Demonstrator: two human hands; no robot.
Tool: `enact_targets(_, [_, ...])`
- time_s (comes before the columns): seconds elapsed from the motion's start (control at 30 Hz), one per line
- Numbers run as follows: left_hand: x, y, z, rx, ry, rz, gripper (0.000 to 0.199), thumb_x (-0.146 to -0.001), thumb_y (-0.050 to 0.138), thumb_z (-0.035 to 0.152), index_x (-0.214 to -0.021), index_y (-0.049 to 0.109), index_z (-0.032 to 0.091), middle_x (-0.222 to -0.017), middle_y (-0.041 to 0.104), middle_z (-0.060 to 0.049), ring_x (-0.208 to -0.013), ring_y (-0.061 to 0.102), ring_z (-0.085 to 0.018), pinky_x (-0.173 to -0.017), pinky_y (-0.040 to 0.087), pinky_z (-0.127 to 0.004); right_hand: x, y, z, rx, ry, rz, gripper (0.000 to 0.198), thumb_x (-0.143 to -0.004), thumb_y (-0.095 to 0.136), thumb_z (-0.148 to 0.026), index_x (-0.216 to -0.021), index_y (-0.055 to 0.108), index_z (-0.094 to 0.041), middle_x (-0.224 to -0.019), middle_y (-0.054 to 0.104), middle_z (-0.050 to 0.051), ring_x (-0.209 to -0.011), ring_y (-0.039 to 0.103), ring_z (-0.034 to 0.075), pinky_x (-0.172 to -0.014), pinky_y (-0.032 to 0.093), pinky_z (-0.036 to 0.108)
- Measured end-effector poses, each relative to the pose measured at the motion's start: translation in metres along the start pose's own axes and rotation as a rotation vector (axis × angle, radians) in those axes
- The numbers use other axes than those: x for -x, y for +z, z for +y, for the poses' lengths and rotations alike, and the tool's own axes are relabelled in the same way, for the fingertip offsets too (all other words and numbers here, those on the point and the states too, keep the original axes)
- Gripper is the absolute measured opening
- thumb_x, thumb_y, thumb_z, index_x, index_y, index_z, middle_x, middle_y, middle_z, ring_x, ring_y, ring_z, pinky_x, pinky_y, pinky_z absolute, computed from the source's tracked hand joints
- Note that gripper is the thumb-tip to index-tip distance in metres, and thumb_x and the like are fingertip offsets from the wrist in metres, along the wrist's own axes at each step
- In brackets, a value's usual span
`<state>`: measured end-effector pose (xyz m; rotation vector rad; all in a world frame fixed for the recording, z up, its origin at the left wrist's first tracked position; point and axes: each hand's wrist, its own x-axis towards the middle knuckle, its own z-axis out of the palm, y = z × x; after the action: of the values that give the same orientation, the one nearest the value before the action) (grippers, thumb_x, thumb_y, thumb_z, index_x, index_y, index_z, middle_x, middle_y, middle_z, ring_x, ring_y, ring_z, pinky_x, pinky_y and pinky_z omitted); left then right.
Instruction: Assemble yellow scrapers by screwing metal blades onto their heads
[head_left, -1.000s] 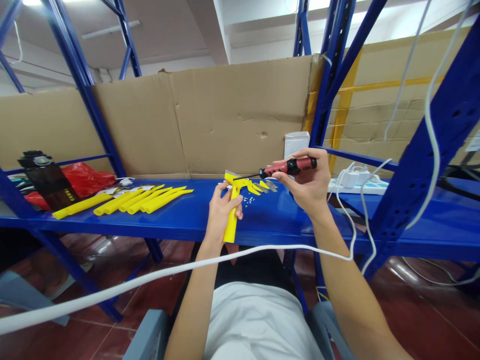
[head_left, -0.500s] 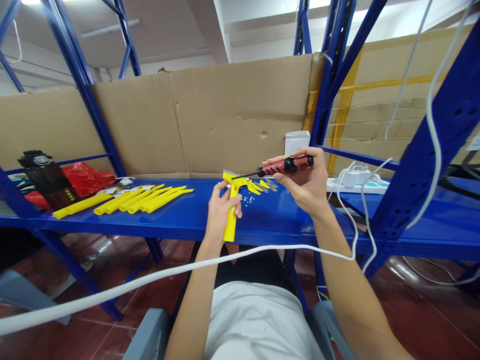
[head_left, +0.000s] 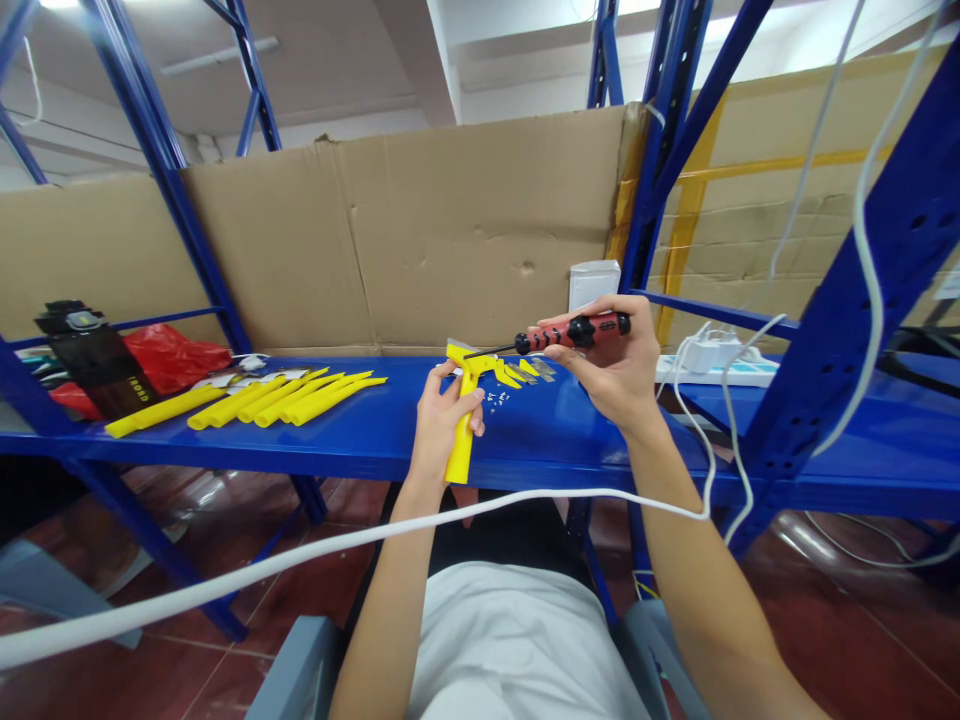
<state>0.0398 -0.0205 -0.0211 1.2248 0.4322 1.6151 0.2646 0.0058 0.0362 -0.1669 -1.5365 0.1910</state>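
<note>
Left hand: fingers are wrapping around 1 yellow handled tool, which is overlapping the front edge of the blue counter in view. Right hand: fingers are gripping 1 red-and-black screwdriver; its shaft is pointing at the tool's upper end, tip contact too small to confirm. Small pale bits are lying just right of the tool.

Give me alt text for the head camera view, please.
A right hand holds a red-and-black screwdriver at the head of a yellow handled piece held in the left hand, over a blue shelf. More yellow pieces lie leftward, near a dark bottle.
</note>
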Motion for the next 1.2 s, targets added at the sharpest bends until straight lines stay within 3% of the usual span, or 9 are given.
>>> enact_targets(0.7, [0.0001, -0.0005, -0.0013, -0.012, 0.012, 0.007, 0.067, -0.079, 0.100, 0.026, -0.128, 0.054, 0.027, -0.109, 0.074, 0.001, -0.051, 0.057, -0.004, -0.050, 0.051, -0.022, 0.0007, 0.0000, 0.0003, 0.037, -0.016, 0.040, 0.071, -0.076, 0.105, -0.063, -0.122, 0.059, -0.034, -0.108, 0.075, -0.001, -0.104, 0.089, 0.030, -0.097, 0.076, 0.050])
enact_targets(1.2, [-0.0008, -0.0011, -0.0036, -0.002, 0.018, 0.020, 0.068, -0.079, 0.101, 0.026, -0.129, 0.054, 0.027, -0.106, 0.075, 0.001, -0.051, 0.058, -0.004, -0.049, 0.051, -0.022, 0.0007, 0.0037, -0.0086, 0.159, 0.083, 0.039, 0.071, -0.082, 0.095, -0.075, -0.124, 0.053, -0.035, -0.104, 0.075, 0.002, -0.106, 0.087, 0.033, -0.100, 0.074, 0.056])
